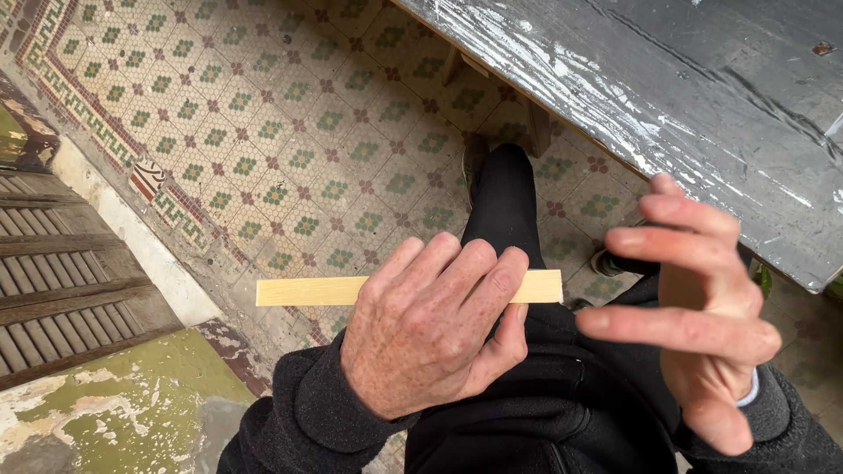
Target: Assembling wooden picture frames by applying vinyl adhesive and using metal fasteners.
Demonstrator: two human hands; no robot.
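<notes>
My left hand (435, 329) grips a flat pale wooden strip (307, 290), fingers curled over the top edge, thumb tucked underneath, knuckles up, back of hand to the camera. Strip runs level, left to right, held near its right end, above my black-trousered leg (505, 206). My right hand (702, 316) is off the strip, just beside its right end, fingers spread and loose, holding nothing, palm turned inward. Patterned tile floor (263, 132) below, paint-streaked grey tabletop (685, 79) upper right.
</notes>
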